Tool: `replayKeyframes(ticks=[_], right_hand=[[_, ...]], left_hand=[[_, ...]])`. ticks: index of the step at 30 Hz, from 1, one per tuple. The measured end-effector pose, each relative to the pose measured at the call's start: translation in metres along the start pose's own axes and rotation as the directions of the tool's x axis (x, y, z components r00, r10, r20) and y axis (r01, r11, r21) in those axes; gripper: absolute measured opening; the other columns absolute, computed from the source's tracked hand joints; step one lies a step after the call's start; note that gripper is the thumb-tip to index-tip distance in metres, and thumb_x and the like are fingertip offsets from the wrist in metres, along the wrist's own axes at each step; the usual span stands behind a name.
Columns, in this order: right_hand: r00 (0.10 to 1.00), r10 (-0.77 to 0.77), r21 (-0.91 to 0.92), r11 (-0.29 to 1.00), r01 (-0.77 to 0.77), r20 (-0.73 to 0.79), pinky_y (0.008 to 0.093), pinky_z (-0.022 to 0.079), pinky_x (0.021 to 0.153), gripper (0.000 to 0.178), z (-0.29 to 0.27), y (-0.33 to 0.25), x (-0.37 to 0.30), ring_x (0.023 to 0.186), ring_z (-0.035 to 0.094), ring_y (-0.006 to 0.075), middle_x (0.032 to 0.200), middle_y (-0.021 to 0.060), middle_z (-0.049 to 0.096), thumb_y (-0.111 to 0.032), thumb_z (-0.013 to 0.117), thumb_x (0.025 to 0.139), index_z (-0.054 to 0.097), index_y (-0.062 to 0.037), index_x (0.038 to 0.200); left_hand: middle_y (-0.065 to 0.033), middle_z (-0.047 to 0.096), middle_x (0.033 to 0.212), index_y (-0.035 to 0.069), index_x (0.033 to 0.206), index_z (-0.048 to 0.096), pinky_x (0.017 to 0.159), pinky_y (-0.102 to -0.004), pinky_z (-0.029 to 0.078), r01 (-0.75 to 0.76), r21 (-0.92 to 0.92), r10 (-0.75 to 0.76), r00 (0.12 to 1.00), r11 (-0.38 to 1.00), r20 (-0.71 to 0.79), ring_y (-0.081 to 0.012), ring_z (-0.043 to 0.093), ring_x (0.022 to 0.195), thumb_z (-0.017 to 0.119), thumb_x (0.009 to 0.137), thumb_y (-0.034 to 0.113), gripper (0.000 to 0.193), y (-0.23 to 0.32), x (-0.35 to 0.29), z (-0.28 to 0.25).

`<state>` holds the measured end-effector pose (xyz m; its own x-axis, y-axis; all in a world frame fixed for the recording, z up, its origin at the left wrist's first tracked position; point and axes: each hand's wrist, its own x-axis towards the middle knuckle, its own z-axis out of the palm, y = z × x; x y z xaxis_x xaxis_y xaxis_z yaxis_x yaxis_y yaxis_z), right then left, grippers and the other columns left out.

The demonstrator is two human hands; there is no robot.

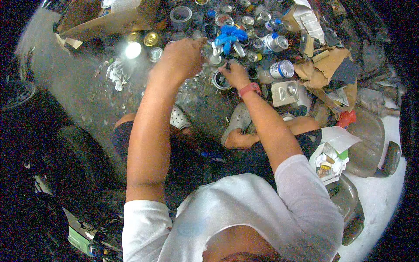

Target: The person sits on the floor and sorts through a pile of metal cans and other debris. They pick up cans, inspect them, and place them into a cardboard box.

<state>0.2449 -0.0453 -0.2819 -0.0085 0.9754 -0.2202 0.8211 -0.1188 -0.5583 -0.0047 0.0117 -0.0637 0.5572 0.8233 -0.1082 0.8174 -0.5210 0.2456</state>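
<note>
My left hand (185, 57) is closed over the cluttered ground, its fingers curled and pointing right; whatever they hold, if anything, is hidden. Beside it on the right, my right hand (237, 75) has its fingers bent together at the rim of a round, silver-rimmed container (221, 83). A small dark thing shows at those fingertips, too blurred to name. Just beyond both hands lies a bundle of bright blue plastic (228, 37) among jar lids and cans. A white and blue drink can (282, 69) rests to the right of my right hand.
A cardboard box (100, 24) stands at the far left, with gold lids (151, 39) near it. Crumpled white paper (117, 74) lies to the left. A rectangular metal tin (285, 93), torn cardboard (327, 67) and a brown plastic chair (362, 139) are at the right.
</note>
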Motion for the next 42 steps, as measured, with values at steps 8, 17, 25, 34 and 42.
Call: replayKeyframes(ticks=[8, 17, 25, 34, 42], right_hand=[[0.990, -0.099, -0.173, 0.982, 0.081, -0.099, 0.0520, 0.056, 0.085, 0.034, -0.043, -0.018, -0.055, 0.093, 0.071, 0.0439, 0.101, 0.0242, 0.074, -0.036, 0.059, 0.102, 0.077, -0.0091, 0.113], [0.997, 0.057, -0.239, 0.970, -0.043, 0.053, 0.0498, 0.054, 0.091, 0.028, -0.060, -0.043, -0.064, 0.098, 0.069, 0.0434, 0.103, 0.0225, 0.075, -0.030, 0.062, 0.100, 0.078, -0.0103, 0.113], [0.984, -0.035, -0.131, 0.990, 0.058, 0.173, 0.0520, 0.055, 0.087, 0.027, -0.058, -0.040, -0.053, 0.092, 0.070, 0.0446, 0.099, 0.0258, 0.074, -0.027, 0.060, 0.099, 0.078, -0.0108, 0.111], [0.980, -0.119, -0.311, 0.936, 0.164, 0.158, 0.0534, 0.056, 0.079, 0.032, -0.050, -0.041, -0.046, 0.086, 0.070, 0.0469, 0.087, 0.0272, 0.072, -0.030, 0.060, 0.100, 0.076, -0.0058, 0.112], [0.981, -0.145, -0.157, 0.974, 0.165, 0.131, 0.0535, 0.055, 0.081, 0.034, -0.043, -0.027, -0.044, 0.090, 0.070, 0.0458, 0.091, 0.0260, 0.072, -0.033, 0.057, 0.101, 0.076, -0.0066, 0.111]], left_hand=[[-0.0236, 0.074, 0.104, 0.009, 0.135, 0.062, 0.086, -0.0526, 0.058, 0.036, -0.089, -0.050, 0.984, 0.995, -0.169, -0.0432, 0.072, 0.096, 0.072, 0.092, 0.032, 0.050, -0.034, -0.014, -0.052], [-0.0238, 0.069, 0.124, 0.009, 0.137, 0.060, 0.098, -0.0504, 0.053, 0.031, -0.151, -0.065, 0.973, 0.988, -0.223, -0.0437, 0.064, 0.118, 0.065, 0.094, 0.016, 0.043, -0.074, -0.036, -0.062], [-0.0213, 0.071, 0.123, 0.008, 0.135, 0.061, 0.097, -0.0489, 0.054, 0.106, -0.233, -0.152, 0.970, 0.967, -0.187, -0.0416, 0.067, 0.116, 0.067, 0.098, 0.024, 0.041, -0.091, -0.039, -0.065], [-0.0204, 0.072, 0.121, 0.010, 0.137, 0.060, 0.097, -0.0476, 0.055, 0.086, -0.111, -0.113, 0.957, 0.990, -0.267, -0.0391, 0.068, 0.116, 0.068, 0.097, 0.024, 0.043, -0.126, -0.046, -0.052], [-0.0196, 0.073, 0.120, 0.012, 0.140, 0.058, 0.097, -0.0487, 0.054, 0.064, -0.202, -0.104, 0.975, 0.977, -0.197, -0.0384, 0.069, 0.114, 0.068, 0.098, 0.023, 0.045, -0.111, -0.044, -0.062]])
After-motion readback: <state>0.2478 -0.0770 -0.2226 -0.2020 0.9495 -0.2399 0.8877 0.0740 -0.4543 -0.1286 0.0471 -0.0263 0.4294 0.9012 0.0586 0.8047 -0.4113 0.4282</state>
